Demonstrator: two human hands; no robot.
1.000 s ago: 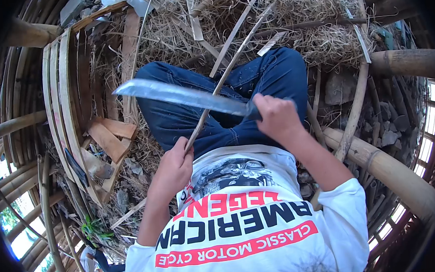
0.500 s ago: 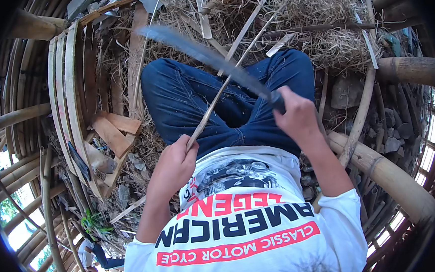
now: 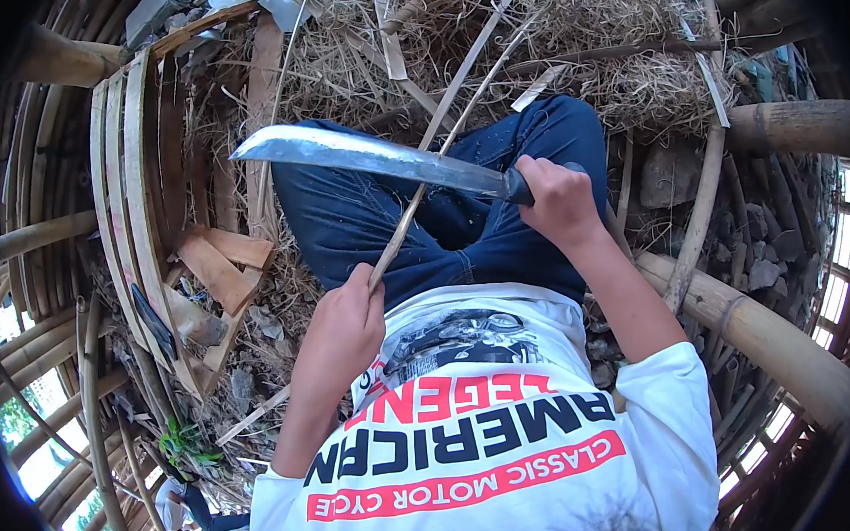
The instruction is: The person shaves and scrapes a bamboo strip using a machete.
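Observation:
My right hand (image 3: 561, 197) is wrapped round the dark handle of a machete (image 3: 360, 157), whose broad steel blade points left across my lap. My left hand (image 3: 343, 319) is closed on the near end of a thin bamboo strip (image 3: 399, 233). From there the strip slants up and right, and the blade crosses over it above my knees. Behind the blade, another pale flat strip (image 3: 480, 53) lies beside the held one. Dark blue jeans (image 3: 344, 212) cover my crossed legs underneath.
Dry shavings (image 3: 628, 88) spread in front of my legs. A slatted wooden crate (image 3: 121, 201) with board pieces stands at left. A thick bamboo pole (image 3: 750, 333) lies at right, near stones. A person (image 3: 189, 509) is at lower left beyond bamboo railings.
The machete has swung from pointing up-left to lying nearly level across the strip, its tip lower and further left. My left hand keeps its hold on the strip.

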